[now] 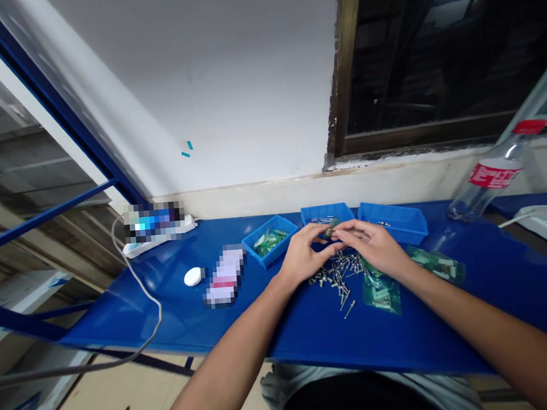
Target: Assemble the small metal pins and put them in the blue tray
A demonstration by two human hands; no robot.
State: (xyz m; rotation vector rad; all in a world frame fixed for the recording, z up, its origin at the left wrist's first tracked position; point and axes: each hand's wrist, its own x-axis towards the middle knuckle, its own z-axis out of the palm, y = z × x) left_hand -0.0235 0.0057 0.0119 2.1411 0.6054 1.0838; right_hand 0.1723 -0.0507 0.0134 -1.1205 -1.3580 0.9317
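i held the left hand point(303, 253) and right hand point(376, 247) half curled, fingertips close together, grip unclear, above loose rivets point(341, 274) on the surface point(307, 335), near side of the middle tray point(327, 212).

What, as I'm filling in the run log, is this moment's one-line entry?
left hand + right hand: fingertips close together, item between unclear | metal pins: loose on table | green packets: beside pins | blue bins: behind pins

The left hand point(306, 253) and right hand point(374, 247) are bare, as are both forearms. A plain black top point(355, 404) covers the torso, its edge curved. Pale grey trousers point(287, 377), softly creased, show around it, partly hidden by the bench point(313, 344).
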